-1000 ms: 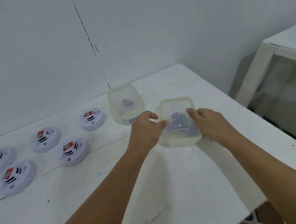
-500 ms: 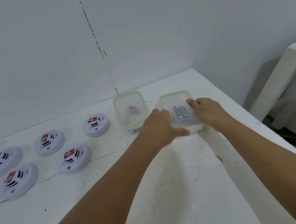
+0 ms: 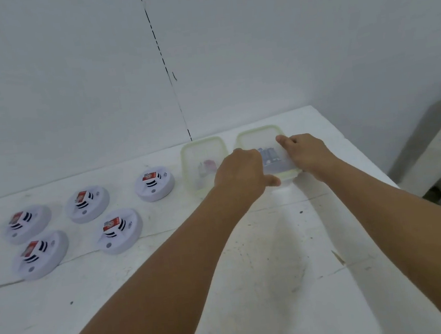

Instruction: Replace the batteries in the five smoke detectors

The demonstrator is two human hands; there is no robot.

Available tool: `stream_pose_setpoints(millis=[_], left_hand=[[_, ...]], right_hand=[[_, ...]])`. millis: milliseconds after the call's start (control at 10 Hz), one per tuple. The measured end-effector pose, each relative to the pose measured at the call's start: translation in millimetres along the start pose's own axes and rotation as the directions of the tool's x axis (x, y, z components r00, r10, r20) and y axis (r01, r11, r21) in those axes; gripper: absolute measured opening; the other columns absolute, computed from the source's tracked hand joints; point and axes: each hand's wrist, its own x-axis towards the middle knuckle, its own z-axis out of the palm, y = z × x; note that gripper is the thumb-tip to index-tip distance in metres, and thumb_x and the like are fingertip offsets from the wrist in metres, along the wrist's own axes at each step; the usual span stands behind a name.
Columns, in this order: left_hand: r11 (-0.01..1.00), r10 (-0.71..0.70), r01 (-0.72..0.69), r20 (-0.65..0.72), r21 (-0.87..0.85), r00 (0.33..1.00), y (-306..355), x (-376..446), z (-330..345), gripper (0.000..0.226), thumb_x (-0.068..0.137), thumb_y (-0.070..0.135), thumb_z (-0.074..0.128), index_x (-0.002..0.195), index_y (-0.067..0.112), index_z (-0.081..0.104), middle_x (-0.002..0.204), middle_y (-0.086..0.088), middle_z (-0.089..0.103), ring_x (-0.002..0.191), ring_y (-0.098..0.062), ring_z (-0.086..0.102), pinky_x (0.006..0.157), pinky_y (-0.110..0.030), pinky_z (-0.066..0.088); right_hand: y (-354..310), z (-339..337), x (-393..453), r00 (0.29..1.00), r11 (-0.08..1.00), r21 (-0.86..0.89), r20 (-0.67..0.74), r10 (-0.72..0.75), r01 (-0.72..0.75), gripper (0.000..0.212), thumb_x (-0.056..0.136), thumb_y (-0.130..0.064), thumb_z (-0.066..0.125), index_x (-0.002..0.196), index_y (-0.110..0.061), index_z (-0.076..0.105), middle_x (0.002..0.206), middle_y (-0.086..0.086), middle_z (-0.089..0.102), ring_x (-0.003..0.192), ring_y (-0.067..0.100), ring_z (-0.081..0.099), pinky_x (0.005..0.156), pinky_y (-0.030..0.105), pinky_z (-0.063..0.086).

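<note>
Batteries lie inside a lidded clear container at the far right of the white table, caught between the two hands: the left hand grips its near left side with curled fingers, and the right hand holds its right edge. Just left stands a second container, and further left lie five smoke detectors, well apart from the hands. Their red labels are too blurred to read.

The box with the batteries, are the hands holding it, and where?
Yes. The left hand grips the battery box at its left side, the right hand at its right edge.
</note>
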Motion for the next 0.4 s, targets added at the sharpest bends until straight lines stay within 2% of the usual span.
stream_pose_setpoints(millis=[100,200,300,400], left_hand=[[1.0,-0.009,0.009,0.001,0.005,1.0,-1.2,3.7,1.8,0.055,0.086,0.064,0.073,0.095,0.016,0.049,0.096,-0.003,0.052,0.087,-0.021,0.054,0.079,-0.034,0.033],[1.0,-0.003,0.003,0.0,0.007,1.0,-4.1,0.1,0.4,0.054,0.086,0.065,0.072,0.096,0.016,0.052,0.099,-0.003,0.053,0.087,-0.021,0.055,0.077,-0.032,0.032],[0.994,0.016,-0.017,-0.008,-0.109,1.0,-6.8,-7.0,-1.6,0.069,0.081,0.068,0.075,0.118,0.014,0.056,0.107,-0.003,0.051,0.1,-0.024,0.058,0.078,-0.032,0.037],[0.957,0.026,-0.069,-0.154,-0.283,0.988,-25.2,-39.6,-24.4,0.089,0.076,0.074,0.075,0.143,0.024,0.045,0.119,0.001,0.053,0.109,-0.019,0.054,0.086,-0.038,0.049]], right_hand=[[1.2,2.2,4.9,1.0,1.0,0.0,0.006,0.002,-0.002,0.065,0.106,-0.057,0.039,0.091,0.0,0.066,0.081,0.009,0.062,0.081,0.029,0.058,0.08,0.043,0.05],[0.1,-0.9,3.0,1.0,1.0,-0.011,0.01,0.008,-0.007,0.068,0.106,-0.059,0.037,0.101,0.001,0.069,0.095,0.015,0.069,0.091,0.035,0.064,0.091,0.049,0.053],[3.5,-3.5,2.2,0.999,0.997,0.071,-0.035,0.03,-0.028,0.071,0.104,-0.066,0.027,0.114,-0.008,0.068,0.111,0.014,0.07,0.104,0.037,0.065,0.101,0.055,0.051],[9.5,-31.2,-5.0,0.972,0.938,0.346,-0.213,0.096,-0.017,0.058,0.101,-0.065,0.034,0.111,-0.019,0.066,0.105,0.011,0.073,0.082,0.028,0.068,0.096,0.049,0.054]])
